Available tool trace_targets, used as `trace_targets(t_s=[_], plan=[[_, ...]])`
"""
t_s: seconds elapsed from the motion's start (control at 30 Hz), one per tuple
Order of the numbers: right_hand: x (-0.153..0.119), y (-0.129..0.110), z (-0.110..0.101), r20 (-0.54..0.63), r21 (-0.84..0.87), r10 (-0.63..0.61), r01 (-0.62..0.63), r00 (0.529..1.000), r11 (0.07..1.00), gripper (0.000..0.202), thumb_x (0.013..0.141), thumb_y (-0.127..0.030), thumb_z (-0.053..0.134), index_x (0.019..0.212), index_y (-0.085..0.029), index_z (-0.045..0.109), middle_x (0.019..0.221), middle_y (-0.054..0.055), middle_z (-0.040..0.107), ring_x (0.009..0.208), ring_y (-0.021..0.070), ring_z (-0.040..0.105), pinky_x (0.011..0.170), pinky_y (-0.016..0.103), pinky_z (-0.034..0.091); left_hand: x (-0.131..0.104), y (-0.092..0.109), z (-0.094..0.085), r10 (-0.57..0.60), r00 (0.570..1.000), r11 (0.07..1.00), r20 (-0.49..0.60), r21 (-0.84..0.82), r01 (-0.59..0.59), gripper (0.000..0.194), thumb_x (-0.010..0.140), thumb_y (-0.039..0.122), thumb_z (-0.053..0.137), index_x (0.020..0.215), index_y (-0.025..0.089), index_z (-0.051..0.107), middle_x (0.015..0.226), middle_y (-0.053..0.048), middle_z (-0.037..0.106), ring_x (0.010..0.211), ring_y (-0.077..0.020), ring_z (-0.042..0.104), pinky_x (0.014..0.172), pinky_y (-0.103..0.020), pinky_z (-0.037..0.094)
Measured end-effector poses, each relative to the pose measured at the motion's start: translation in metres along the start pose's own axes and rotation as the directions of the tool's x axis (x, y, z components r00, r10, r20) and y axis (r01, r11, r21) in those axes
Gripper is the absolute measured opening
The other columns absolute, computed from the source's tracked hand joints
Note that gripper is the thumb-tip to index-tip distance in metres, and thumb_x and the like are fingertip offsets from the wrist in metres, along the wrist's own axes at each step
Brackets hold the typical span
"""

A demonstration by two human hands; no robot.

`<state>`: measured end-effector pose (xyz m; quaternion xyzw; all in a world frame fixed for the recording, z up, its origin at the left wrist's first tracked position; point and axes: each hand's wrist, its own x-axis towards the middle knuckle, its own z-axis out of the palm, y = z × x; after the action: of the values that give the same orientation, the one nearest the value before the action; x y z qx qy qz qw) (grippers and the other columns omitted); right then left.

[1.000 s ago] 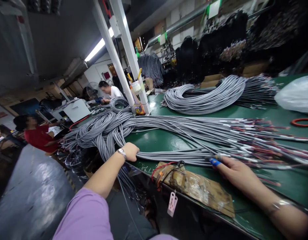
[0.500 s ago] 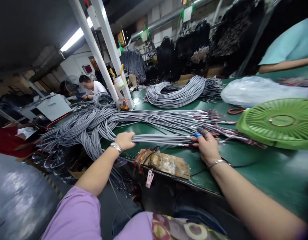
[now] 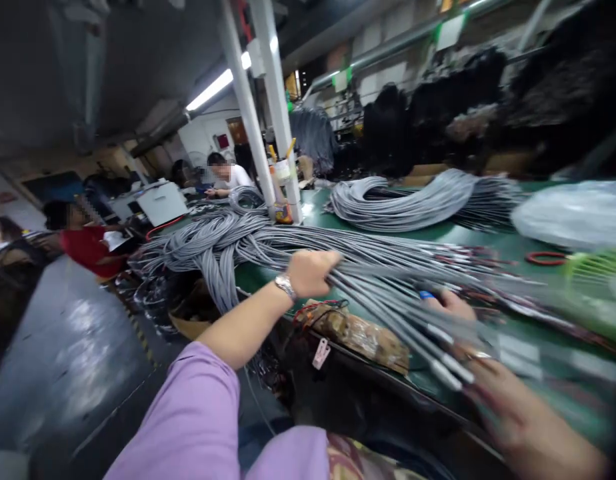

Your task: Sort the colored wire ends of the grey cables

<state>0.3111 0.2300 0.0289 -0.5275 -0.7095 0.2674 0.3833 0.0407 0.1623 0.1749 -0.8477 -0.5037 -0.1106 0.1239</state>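
My left hand (image 3: 312, 272) is closed round a bundle of grey cables (image 3: 383, 307) above the table's front edge. From that fist the cables fan out to the right, their white-banded ends blurred. My right hand (image 3: 451, 310), with blue on one finger, is beside the fanned cables; motion blur and the cables hide much of its fingers, so its grip is unclear. Behind both hands, more grey cables (image 3: 333, 239) lie lengthwise on the green table (image 3: 315, 200), running into a looped heap (image 3: 203, 240) at the left.
A coiled cable bundle (image 3: 403, 207), a clear plastic bag (image 3: 573, 213) and a green fan (image 3: 601, 287) stand further back and right. A taped cardboard piece (image 3: 368, 337) lies at the front edge. White posts (image 3: 279, 107) rise behind. Two people work at the left.
The view has turned left. My left hand has risen with the bundle, whose free ends have spread and swung toward me. My right hand no longer visibly pinches the bundle's end.
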Motion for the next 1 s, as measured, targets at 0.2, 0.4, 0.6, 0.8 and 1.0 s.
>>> trace_targets(t_s=[0.2,0.4,0.6,0.8,1.0], plan=[[-0.012,-0.038,-0.005,-0.265,-0.037,0.284,-0.304,0.922,0.952,0.036,0.075,-0.034,0.051,0.096,-0.012,0.071,0.055,0.005,0.055,0.054,0.0222,0.048,0.057,0.033,0.038,-0.025,0.046,0.034,0.293,0.955,0.944,-0.041,-0.145,-0.296,0.037,0.066,0.024,0.066,0.102,0.019,0.064,0.09,-0.011,0.068,0.081,-0.0273,0.064,0.067,-0.036,0.044],[-0.011,-0.049,-0.005,-0.371,-0.059,0.313,-0.358,0.875,0.932,0.039,0.07,-0.025,0.051,0.099,-0.009,0.07,0.052,0.003,0.047,0.056,0.0236,0.045,0.061,0.034,0.037,-0.072,0.037,0.034,0.068,0.995,0.924,-0.078,-0.372,-0.092,0.022,0.071,0.03,0.063,0.089,0.017,0.064,0.088,-0.008,0.069,0.084,-0.0233,0.065,0.07,-0.031,0.048],[-0.011,-0.051,-0.012,-0.448,-0.132,0.325,-0.422,0.833,0.897,0.036,0.077,-0.025,0.049,0.101,-0.008,0.07,0.06,0.009,0.054,0.055,0.0227,0.041,0.058,0.034,0.033,-0.156,-0.021,0.017,-0.618,0.772,0.175,-0.15,-0.983,-0.051,0.029,0.075,0.042,0.069,0.07,0.014,0.066,0.054,-0.002,0.062,0.049,-0.0125,0.056,0.056,-0.027,0.047],[-0.023,-0.096,0.003,-0.327,-0.112,0.301,-0.353,0.896,0.929,0.03,0.077,-0.016,0.057,0.103,-0.006,0.069,0.065,0.011,0.06,0.056,0.0188,0.044,0.062,0.035,0.037,-0.196,-0.052,0.018,-0.734,0.677,-0.133,-0.058,-0.965,-0.226,0.033,0.065,0.047,0.075,0.068,0.016,0.065,0.052,0.001,0.061,0.041,-0.0098,0.051,0.046,-0.025,0.042],[-0.064,-0.194,0.049,0.285,0.609,-0.28,0.052,0.917,0.792,0.065,0.072,-0.041,0.072,0.129,-0.023,0.047,0.129,0.017,0.055,0.103,0.0252,0.061,0.084,0.038,0.049,-0.188,-0.038,0.028,-0.558,0.828,0.055,-0.06,-0.998,-0.035,0.038,0.072,0.048,0.071,0.058,0.013,0.065,0.05,-0.002,0.06,0.051,-0.0127,0.056,0.058,-0.027,0.046]])
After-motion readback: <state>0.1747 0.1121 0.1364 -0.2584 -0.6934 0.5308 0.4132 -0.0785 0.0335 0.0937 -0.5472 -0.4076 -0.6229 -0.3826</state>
